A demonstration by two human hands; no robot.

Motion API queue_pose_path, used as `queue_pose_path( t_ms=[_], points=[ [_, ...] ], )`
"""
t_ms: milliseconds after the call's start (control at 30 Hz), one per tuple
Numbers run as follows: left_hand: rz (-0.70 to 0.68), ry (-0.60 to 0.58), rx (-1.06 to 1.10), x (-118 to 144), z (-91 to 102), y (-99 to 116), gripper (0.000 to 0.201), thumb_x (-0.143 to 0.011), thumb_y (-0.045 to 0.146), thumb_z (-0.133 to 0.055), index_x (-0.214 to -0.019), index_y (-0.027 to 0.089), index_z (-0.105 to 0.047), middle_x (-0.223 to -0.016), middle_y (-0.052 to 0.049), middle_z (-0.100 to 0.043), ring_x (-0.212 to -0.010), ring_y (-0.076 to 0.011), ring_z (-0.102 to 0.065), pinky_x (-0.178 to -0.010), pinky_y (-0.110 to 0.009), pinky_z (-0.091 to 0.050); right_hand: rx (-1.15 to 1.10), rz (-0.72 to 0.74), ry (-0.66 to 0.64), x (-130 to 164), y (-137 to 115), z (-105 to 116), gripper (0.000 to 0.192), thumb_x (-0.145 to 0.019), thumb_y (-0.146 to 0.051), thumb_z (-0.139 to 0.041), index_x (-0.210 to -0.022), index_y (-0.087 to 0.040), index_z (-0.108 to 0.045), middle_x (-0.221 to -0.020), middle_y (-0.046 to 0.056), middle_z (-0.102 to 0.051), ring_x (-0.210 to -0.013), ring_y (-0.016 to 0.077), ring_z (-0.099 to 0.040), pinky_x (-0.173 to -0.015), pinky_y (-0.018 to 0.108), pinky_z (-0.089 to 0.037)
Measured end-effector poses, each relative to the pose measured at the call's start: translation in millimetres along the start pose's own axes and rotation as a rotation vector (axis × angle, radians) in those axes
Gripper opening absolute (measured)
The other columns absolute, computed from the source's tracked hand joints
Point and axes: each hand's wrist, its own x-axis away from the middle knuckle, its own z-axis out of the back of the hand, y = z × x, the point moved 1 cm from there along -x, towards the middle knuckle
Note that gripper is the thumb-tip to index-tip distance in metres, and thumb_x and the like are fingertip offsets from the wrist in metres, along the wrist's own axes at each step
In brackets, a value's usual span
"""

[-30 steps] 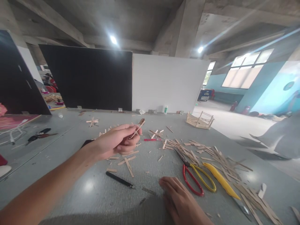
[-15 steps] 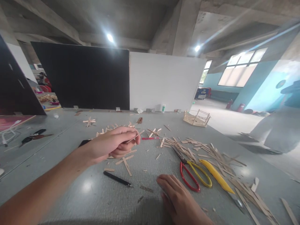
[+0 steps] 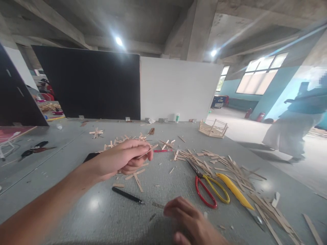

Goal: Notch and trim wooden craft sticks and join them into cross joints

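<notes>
- A thin wooden stick [image 3: 147, 150] is pinched in the left hand [image 3: 125, 159], raised above the worktop [image 3: 76, 204].
- The right hand [image 3: 187, 221] hovers loosely curled, nothing gripped.
- A cutting tool, likely the scissors [image 3: 208, 187], must be fetched.

Grey table [image 3: 76, 217], wooden sticks [image 3: 230, 166], scissors [image 3: 208, 187]

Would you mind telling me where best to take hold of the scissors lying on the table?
Probably the scissors by the red and yellow loops, reaching from the near side: the loops face the right hand, while the blades point away into the sticks.
</notes>
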Motion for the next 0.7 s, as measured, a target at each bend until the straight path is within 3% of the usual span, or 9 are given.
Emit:
queue_pose_path(
  t_ms=[67, 167, 267, 400, 700],
  points=[
    [-0.003, -0.005, -0.004, 0.4, -0.7, 0.6, 0.031, -0.108, 0.034, -0.042, -0.087, 0.020, -0.059, -0.059, 0.008, -0.024, -0.050, -0.0103, -0.013, -0.044, -0.026, -0.011, 0.002, 0.099, -0.091, -1.6, -3.4, -1.3, 0.038, -0.110, -0.046, -0.039, -0.120, -0.020, -0.065, -0.116, 0.012, -0.073, -0.104, 0.0223, -0.067, -0.092, 0.035, -0.055],
    [0.000, -0.004, -0.013, 0.7, -1.2, 0.8, 0.031, -0.108, 0.036, -0.043, -0.087, 0.020, -0.060, -0.059, 0.008, -0.023, -0.050, -0.0110, -0.013, -0.044, -0.026, -0.011, 0.083, 0.119, -0.165, -3.7, -2.5, -6.3, 0.029, -0.110, -0.036, -0.043, -0.113, -0.021, -0.067, -0.112, 0.010, -0.075, -0.101, 0.0205, -0.067, -0.090, 0.034, -0.054],
    [0.003, -0.003, -0.020, 0.7, -1.4, 0.7, 0.030, -0.107, 0.036, -0.044, -0.087, 0.021, -0.059, -0.059, 0.008, -0.024, -0.050, -0.0108, -0.013, -0.044, -0.026, -0.011, 0.101, 0.087, -0.134, -4.0, 1.9, -10.2, 0.016, -0.105, -0.031, -0.057, -0.105, -0.020, -0.069, -0.107, 0.008, -0.075, -0.097, 0.0190, -0.068, -0.087, 0.031, -0.055],
    [-0.003, -0.008, -0.022, 0.9, -1.8, 1.2, 0.030, -0.107, 0.036, -0.044, -0.086, 0.020, -0.058, -0.059, 0.008, -0.024, -0.049, -0.0100, -0.014, -0.044, -0.025, -0.011, 0.089, 0.104, -0.055, -2.5, 5.3, -11.1, 0.014, -0.103, -0.023, -0.056, -0.102, -0.018, -0.069, -0.103, 0.008, -0.075, -0.094, 0.0182, -0.068, -0.086, 0.032, -0.055],
    [0.008, -0.021, -0.034, 1.3, -2.0, 3.4, 0.030, -0.107, 0.038, -0.044, -0.087, 0.021, -0.059, -0.059, 0.008, -0.024, -0.050, -0.0109, -0.013, -0.044, -0.025, -0.012, 0.094, 0.074, -0.039, -1.4, 6.0, -13.3, 0.014, -0.100, -0.013, -0.055, -0.096, -0.019, -0.068, -0.101, 0.007, -0.075, -0.091, 0.0174, -0.068, -0.084, 0.029, -0.055]
  ],
)
